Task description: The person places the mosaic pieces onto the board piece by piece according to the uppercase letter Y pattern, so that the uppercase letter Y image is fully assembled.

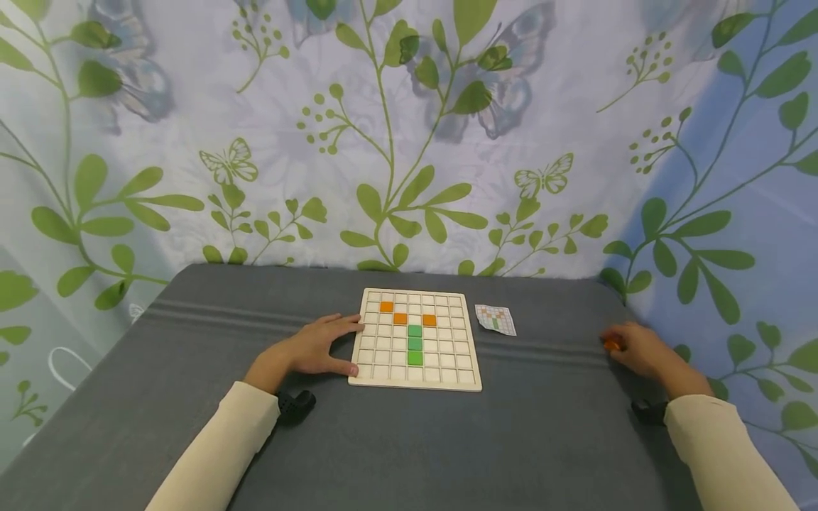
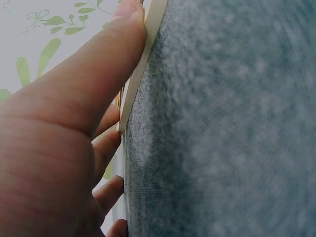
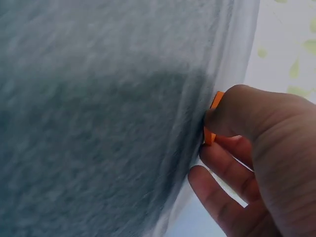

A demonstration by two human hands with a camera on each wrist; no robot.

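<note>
A pale wooden grid board (image 1: pixel 383 362) lies in the middle of the table. Three orange tiles (image 1: pixel 400 319) and three green tiles (image 1: pixel 415 344) sit in its cells, the green ones in one column. My left hand (image 1: pixel 319 346) rests at the board's left edge with fingers spread; in the left wrist view its thumb (image 2: pixel 106 54) lies along the board's side (image 2: pixel 143 64). Far to the right, my right hand (image 1: pixel 642 349) pinches an orange tile (image 3: pixel 216 101) between thumb and fingers, close over the tabletop.
Right of the board lies a small paper card (image 1: pixel 495 320) printed with a coloured grid pattern. The grey table (image 1: pixel 409 447) ends at the back against a leaf-and-butterfly curtain (image 1: pixel 287 92), which also hangs along the right side near my right hand.
</note>
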